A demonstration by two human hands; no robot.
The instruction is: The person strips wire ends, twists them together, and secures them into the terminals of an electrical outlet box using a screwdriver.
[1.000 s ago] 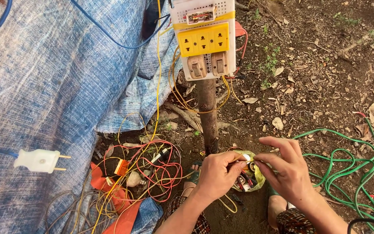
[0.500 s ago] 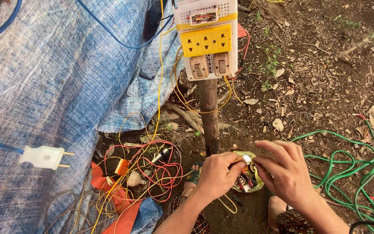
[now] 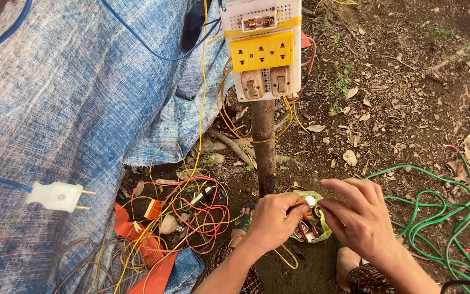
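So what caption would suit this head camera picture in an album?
Two hands, left hand and right hand, pinch a small white part below a post-mounted yellow socket board.

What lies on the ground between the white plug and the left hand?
In the head view, a tangle of red and yellow wires lies between the white plug and the left hand.

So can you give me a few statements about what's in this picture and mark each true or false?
1. Both hands, left hand and right hand, meet over a small part. True.
2. The socket board on the post is blue. False: it is white with a yellow socket strip.
3. A green cable lies coiled on the ground at right. True.
4. The white plug is pushed into the board. False: it lies loose on the blue tarp.
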